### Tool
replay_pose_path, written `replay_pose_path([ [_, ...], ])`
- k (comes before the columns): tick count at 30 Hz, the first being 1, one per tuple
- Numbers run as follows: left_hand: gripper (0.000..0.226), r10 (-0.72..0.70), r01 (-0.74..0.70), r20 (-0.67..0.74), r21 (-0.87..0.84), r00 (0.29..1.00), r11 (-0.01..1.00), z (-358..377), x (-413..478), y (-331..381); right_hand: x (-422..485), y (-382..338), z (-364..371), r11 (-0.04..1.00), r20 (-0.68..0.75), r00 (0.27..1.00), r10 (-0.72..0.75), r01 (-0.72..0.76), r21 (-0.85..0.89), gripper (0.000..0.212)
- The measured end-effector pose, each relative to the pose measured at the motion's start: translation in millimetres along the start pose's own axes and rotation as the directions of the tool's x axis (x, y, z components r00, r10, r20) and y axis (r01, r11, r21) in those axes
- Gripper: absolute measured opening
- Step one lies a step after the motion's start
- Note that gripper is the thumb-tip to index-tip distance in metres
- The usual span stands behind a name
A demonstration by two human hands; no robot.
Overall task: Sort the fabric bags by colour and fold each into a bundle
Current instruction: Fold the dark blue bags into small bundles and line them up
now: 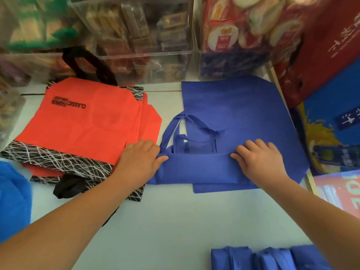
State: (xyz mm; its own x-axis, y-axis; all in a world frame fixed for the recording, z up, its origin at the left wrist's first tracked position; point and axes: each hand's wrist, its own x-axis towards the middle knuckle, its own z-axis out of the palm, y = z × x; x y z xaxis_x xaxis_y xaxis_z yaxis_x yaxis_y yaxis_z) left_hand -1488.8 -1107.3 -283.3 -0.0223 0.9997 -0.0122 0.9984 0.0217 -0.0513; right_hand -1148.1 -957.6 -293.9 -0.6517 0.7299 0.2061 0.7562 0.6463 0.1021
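Lying flat on counter [165, 221], blue bag [233, 106], near edge folded into band; left hand [140, 158] at band's left end, right hand [259, 160] mid-band, fingers bent, pinch or press unclear. Orange bags [87, 123] stacked left. Clear bins [144, 54] behind hold packaged snacks [136, 32]
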Motion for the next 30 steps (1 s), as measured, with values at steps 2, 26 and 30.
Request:
replay_pose_path([
  [2,0.045,-0.057,0.057,-0.010,-0.005,0.998,0.998,5,5,3,-4,-2,16,0.992,-0.014,0.996,0.085,-0.083,0.095,0.035],
  [26,0.064,0.100,-0.082,0.073,-0.217,0.992,0.973,26,-13,29,-24,-131,-3,0.934,0.243,0.941,0.237,-0.289,0.210,0.059],
  [30,0.059,-0.138,0.111,-0.030,-0.444,0.990,0.889,17,-29,17,-23,-121,16,0.944,0.324,0.924,0.204,-0.274,0.186,0.063],
])
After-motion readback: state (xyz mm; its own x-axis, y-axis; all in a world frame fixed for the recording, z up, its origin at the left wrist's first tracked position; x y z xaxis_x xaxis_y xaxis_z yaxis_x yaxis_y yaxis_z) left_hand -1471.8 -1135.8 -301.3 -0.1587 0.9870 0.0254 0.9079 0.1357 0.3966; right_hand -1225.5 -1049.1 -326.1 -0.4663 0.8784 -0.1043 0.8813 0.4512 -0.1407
